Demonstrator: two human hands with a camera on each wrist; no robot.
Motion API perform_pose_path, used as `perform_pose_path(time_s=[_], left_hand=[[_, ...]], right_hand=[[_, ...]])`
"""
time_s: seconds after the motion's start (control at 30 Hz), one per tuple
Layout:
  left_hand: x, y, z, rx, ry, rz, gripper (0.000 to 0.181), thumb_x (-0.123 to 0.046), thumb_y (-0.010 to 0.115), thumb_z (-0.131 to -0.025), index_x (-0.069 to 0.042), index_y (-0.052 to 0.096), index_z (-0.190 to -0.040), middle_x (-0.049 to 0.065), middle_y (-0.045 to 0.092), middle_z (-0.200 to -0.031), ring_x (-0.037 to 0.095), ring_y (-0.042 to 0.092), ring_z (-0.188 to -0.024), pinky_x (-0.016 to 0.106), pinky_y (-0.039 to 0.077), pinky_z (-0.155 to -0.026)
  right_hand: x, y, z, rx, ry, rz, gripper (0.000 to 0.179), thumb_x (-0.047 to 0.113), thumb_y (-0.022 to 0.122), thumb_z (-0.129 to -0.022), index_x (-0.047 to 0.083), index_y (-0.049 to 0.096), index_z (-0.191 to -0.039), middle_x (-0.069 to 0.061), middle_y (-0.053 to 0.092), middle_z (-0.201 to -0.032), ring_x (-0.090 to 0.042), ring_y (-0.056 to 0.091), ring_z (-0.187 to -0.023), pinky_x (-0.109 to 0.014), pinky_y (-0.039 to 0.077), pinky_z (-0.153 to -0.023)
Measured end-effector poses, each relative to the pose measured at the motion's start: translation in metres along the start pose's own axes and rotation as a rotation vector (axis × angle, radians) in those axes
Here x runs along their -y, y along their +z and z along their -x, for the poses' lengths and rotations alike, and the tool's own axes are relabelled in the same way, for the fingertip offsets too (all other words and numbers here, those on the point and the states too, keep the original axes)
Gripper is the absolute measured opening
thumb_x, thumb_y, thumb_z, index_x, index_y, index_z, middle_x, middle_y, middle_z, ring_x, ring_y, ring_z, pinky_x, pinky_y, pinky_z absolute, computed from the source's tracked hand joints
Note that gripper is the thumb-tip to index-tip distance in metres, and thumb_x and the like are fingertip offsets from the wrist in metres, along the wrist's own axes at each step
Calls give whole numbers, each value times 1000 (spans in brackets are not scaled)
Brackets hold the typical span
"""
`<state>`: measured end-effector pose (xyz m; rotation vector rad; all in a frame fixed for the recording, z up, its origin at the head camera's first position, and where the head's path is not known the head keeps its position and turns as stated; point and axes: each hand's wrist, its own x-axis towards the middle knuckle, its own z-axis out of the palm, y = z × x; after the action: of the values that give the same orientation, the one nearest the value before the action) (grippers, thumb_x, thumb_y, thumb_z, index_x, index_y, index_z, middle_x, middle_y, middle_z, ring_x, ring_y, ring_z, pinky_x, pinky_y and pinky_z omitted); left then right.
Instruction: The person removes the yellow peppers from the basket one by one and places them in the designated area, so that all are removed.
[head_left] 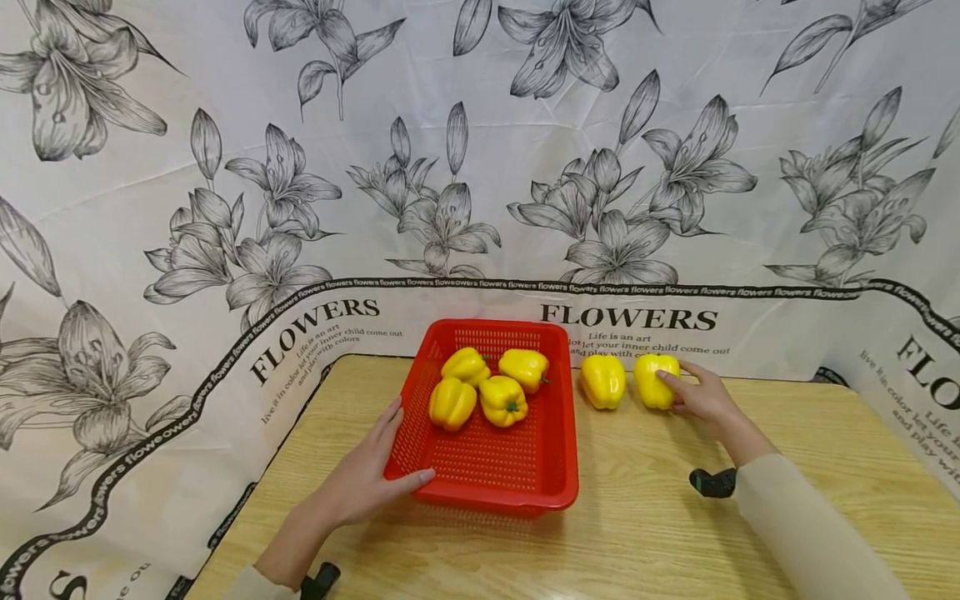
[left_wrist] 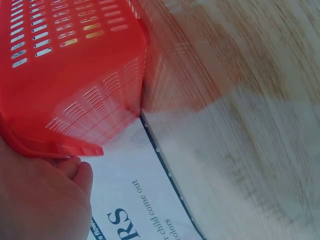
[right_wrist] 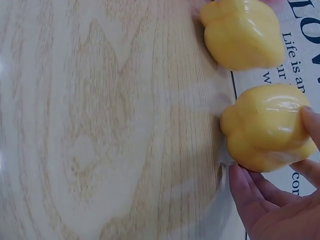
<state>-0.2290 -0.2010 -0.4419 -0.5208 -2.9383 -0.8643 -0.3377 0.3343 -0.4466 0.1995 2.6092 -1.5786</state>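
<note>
A red plastic basket (head_left: 480, 479) with slotted walls stands on the table and holds several yellow bell peppers (head_left: 504, 402). My left hand (head_left: 367, 471) holds the basket at its left side, thumb over the near-left rim and fingers along the outside wall; in the left wrist view, fingertips (left_wrist: 82, 175) show just below the rim. To the basket's right are two more yellow peppers. My right hand (head_left: 705, 396) grips the outer yellow bell pepper (right_wrist: 270, 127), thumb on its near face and fingers around its right side. The other pepper (right_wrist: 245, 35) stands beside it, untouched.
The light wood table (head_left: 637, 533) backs onto a white cloth (head_left: 480, 304) printed with flowers and lettering. Black straps (head_left: 712, 483) show under both wrists. Wood surface extends in front of the basket and to the right of the peppers.
</note>
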Motion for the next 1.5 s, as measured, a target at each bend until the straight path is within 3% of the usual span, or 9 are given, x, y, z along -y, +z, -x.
perform_pose_path(time_s=[0.17, 0.27, 0.4, 0.57, 0.93, 1.13, 1.4, 1.5], left_hand=[[-1, 0, 0, -4, 0, -7, 107, -69, 66, -88, -15, 17, -166, -2, 7, -173, 33, 28, -152, 58, 37, -115], [-1, 0, 0, 2, -6, -7, 107, -69, 66, -88, -15, 16, -166, -3, 7, -173, 32, 27, -153, 58, 36, -115], [-1, -1, 0, 2, -5, -4, 107, -68, 66, -88, -14, 16, -166, -2, 6, -173, 34, 27, -152, 59, 36, -115], [-1, 1, 0, 2, -4, -8, 108, -70, 64, -88, -14, 15, -166, -1, 6, -173, 34, 27, -152, 59, 35, -116], [0, 2, 1, -5, -6, 11, 108, -69, 67, -87, -17, 15, -166, -6, 5, -172, 31, 26, -153, 57, 35, -116], [0, 1, 0, -14, 0, 13, 107, -68, 68, -87, -17, 15, -166, -5, 6, -172, 31, 26, -153, 57, 35, -116], [-1, 2, 1, -15, 1, 12, 108, -69, 67, -87, -16, 16, -166, -2, 7, -173, 32, 25, -153, 58, 34, -116], [-1, 1, 0, -8, -6, 11, 109, -73, 65, -86, -18, 16, -166, -5, 6, -172, 30, 25, -153, 57, 35, -116]], right_hand=[[-1, -3, -3, 9, -7, 1, 84, 45, 49, -107, -3, 8, -162, -39, 42, -142, -10, 64, -85, -31, 61, -80], [-1, -6, -4, 39, -1, -25, 84, 44, 49, -107, -3, 6, -162, -29, 52, -125, -11, 61, -83, -30, 61, -79], [-2, -11, -6, 86, 26, -68, 85, 44, 49, -107, -3, 3, -162, -13, 52, -110, -12, 56, -84, -29, 60, -81], [-5, -14, -7, 118, 52, -106, 87, 44, 49, -107, -2, 0, -162, -5, 56, -103, -9, 58, -83, -28, 60, -79], [-10, -19, -9, 153, 38, -128, 86, 43, 45, -109, -5, -3, -161, -8, 58, -117, -7, 60, -90, -30, 59, -84], [-11, -20, -10, 156, 36, -135, 81, 41, 44, -110, -5, 0, -161, -3, 56, -108, -9, 57, -86, -28, 59, -83], [-14, -19, -12, 156, 34, -128, 73, 36, 35, -112, -6, 0, -161, -18, 50, -123, -13, 56, -90, -30, 59, -82], [-12, -19, -11, 145, 30, -119, 72, 35, 34, -112, -6, 0, -161, -17, 50, -117, -13, 55, -86, -29, 59, -79]])
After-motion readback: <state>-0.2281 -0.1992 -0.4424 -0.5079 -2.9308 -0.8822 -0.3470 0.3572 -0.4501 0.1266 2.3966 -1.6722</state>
